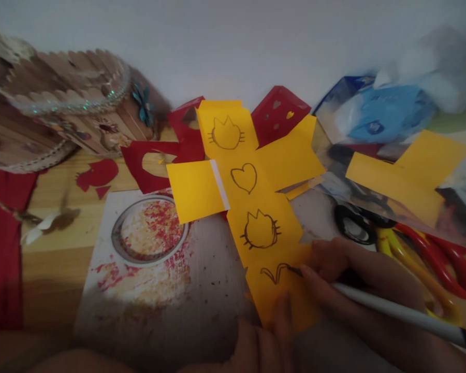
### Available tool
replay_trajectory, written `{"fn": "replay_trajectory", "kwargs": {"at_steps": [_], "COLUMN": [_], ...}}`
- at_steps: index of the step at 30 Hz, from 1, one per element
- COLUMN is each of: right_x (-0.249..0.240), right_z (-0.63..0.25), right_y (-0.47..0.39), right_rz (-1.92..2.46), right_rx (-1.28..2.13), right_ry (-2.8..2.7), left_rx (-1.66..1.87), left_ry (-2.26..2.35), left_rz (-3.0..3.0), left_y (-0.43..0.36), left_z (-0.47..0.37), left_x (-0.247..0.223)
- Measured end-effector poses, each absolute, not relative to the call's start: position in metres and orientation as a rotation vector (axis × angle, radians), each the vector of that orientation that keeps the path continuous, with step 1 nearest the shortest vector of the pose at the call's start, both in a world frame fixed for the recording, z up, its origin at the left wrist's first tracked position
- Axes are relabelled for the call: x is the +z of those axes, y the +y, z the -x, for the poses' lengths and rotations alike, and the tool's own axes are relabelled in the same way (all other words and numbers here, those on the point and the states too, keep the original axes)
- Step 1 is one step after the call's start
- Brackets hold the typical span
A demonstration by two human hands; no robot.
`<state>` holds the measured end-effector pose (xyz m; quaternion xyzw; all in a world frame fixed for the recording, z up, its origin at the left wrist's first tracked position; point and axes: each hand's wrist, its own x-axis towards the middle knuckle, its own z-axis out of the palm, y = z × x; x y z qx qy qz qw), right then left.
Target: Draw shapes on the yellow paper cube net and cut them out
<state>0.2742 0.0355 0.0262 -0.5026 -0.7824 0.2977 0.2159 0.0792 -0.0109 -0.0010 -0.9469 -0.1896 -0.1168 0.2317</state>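
Observation:
A yellow paper cutout (pixel 233 197) shaped like a cross lies over a grey board, with two cat heads and a heart drawn on it in dark lines. On its lowest panel is a curved, unfinished-looking outline (pixel 274 272). My right hand (pixel 345 274) grips a white pen (pixel 396 308), its dark tip touching the end of that outline. My left hand (pixel 266 336) rests at the bottom edge of the cutout, a finger extended on the paper; its other fingers are partly out of frame and dim.
Scissors with red (pixel 442 264) and yellow handles lie at right, near a yellow paper piece (pixel 407 173). Red paper scraps (pixel 283 114) lie behind the cutout. A round metal lid (pixel 151 228) is at left, below a wooden stick house (pixel 81 103). Plastic bags (pixel 392 111) stand back right.

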Motion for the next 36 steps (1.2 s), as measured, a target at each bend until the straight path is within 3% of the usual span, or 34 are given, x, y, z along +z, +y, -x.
{"fn": "replay_trajectory", "kwargs": {"at_steps": [36], "right_x": [0.0240], "right_z": [-0.2739], "right_y": [0.0374], "right_rz": [1.350], "right_rx": [0.777], "right_ry": [-2.140], "left_rx": [-0.390], "left_ry": [-0.521], "left_rz": [2.600], "left_y": [-0.0113], "left_z": [-0.0798], "left_x": [-0.0059]}}
